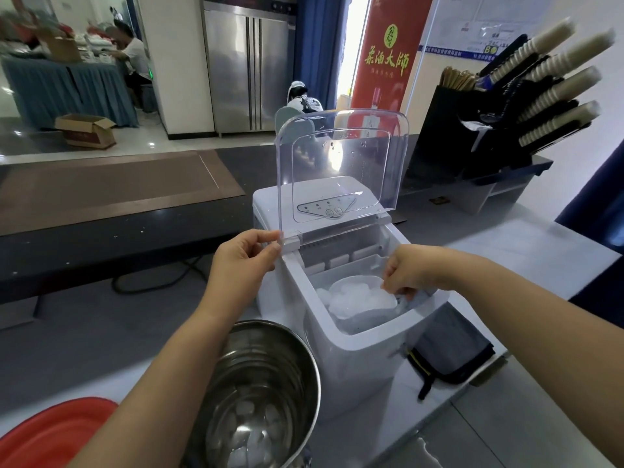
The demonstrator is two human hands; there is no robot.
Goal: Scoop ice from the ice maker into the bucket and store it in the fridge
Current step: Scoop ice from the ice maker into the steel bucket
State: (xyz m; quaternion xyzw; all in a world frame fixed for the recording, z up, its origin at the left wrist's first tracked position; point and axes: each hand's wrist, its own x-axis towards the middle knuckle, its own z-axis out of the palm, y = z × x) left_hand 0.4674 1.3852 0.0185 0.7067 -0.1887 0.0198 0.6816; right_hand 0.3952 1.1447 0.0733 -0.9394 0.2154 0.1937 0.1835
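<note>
My left hand [243, 261] pinches the clear plastic lid [341, 163]; my right hand [408, 271] grips the full translucent scoop [354, 279]. If I tilt it, ice [358, 302] may spill before the near steel bucket [263, 359].

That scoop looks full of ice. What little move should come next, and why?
Probably lift the scoop out and tip it into the bucket. The right hand holds the scoop, heaped with ice, inside the ice maker. The left hand pinches the lid, which stands open. The bucket sits just in front, with only a few cubes at its bottom.
</note>
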